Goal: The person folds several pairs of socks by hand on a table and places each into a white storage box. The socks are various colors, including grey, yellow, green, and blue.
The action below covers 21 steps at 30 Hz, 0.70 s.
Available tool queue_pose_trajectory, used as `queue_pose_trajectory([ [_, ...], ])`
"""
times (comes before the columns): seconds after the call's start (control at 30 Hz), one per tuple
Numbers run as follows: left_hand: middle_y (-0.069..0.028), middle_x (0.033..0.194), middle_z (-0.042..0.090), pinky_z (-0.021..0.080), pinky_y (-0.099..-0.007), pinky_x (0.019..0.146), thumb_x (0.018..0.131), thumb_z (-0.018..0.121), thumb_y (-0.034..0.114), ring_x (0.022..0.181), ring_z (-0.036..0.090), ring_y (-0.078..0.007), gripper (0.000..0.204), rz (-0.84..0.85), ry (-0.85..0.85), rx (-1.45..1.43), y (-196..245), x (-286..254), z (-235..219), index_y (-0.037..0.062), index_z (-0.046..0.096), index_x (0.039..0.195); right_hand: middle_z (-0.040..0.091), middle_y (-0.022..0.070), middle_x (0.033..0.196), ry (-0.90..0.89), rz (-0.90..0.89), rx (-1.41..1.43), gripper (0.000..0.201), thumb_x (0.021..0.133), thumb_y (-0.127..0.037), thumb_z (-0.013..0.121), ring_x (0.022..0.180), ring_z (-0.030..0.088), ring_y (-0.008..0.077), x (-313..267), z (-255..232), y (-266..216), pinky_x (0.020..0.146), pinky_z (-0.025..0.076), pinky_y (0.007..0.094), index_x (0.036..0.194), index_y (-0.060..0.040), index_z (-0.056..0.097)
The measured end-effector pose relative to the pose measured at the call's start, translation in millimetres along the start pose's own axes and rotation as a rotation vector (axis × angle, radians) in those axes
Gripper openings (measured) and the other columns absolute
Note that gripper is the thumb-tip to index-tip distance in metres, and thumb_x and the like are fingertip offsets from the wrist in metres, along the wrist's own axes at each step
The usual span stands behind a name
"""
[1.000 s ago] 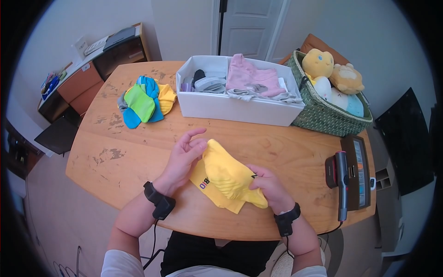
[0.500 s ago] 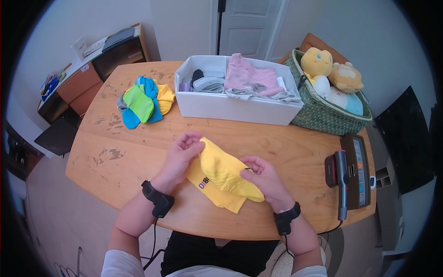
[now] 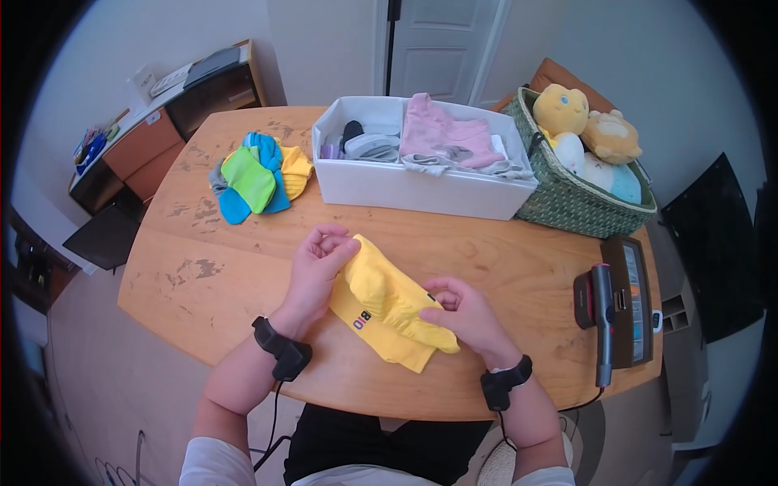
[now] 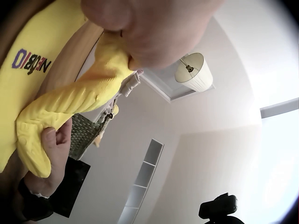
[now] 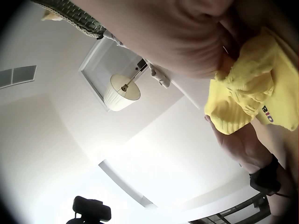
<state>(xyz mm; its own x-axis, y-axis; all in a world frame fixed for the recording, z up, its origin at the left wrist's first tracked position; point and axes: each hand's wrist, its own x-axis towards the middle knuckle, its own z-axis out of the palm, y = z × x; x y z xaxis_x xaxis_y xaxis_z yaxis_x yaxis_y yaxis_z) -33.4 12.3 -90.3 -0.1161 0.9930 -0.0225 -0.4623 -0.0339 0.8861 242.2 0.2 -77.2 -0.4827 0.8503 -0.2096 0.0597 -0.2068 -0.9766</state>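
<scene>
Two yellow socks are at the near middle of the table. The upper yellow sock is held slantwise between both hands, its fabric bunched. The left hand pinches its upper left end between thumb and fingers. At its lower right end the right hand pinches the fabric. Beneath it, the other yellow sock lies flat with printed letters showing. In the left wrist view the raised yellow sock hangs between the hands, and the right hand grips its far end.
A pile of green, blue, grey and yellow socks lies at the back left. Behind the hands stands a white box with folded clothes. A green basket of plush toys is at the back right, and a dark handheld device stands at the right edge.
The upper yellow sock has been drawn closer to the lower one, its right end shifting slightly left. The right hand has moved a little left and up with it.
</scene>
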Motion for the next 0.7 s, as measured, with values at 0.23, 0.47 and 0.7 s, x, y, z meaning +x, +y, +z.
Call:
queue_pose_trajectory([
  [0.23,-0.0065,0.098,0.074,0.056,-0.0255,0.08,0.097,0.07,0.0,0.089,0.072,-0.0124,0.022,0.066,0.024,0.042,2,0,2,0.0054,0.058,0.115,0.074,0.0104,0.116,-0.044,0.136,0.217,0.036,0.1,-0.005,0.068,0.102,0.071,0.0121,2,-6,-1,0.088,0.056,0.0278,0.134,0.0027,0.059],
  [0.47,-0.0051,0.095,0.072,0.056,-0.0242,0.077,0.095,0.074,0.002,0.087,0.07,-0.011,0.023,0.048,0.042,0.043,3,0,1,0.0034,0.058,0.112,0.074,0.0094,0.117,-0.137,0.024,0.022,0.038,0.1,-0.005,0.068,0.102,0.071,0.0128,-1,-6,-4,0.089,0.056,0.0282,0.135,0.0039,0.058],
  [0.7,-0.0042,0.096,0.069,0.056,-0.0242,0.074,0.096,0.073,0.003,0.085,0.068,-0.0107,0.019,0.067,0.138,0.076,4,9,-7,0.0036,0.06,0.11,0.073,0.01,0.118,-0.058,0.086,0.129,0.039,0.102,-0.008,0.065,0.102,0.071,0.0134,2,-11,1,0.089,0.056,0.0279,0.139,0.0029,0.056],
])
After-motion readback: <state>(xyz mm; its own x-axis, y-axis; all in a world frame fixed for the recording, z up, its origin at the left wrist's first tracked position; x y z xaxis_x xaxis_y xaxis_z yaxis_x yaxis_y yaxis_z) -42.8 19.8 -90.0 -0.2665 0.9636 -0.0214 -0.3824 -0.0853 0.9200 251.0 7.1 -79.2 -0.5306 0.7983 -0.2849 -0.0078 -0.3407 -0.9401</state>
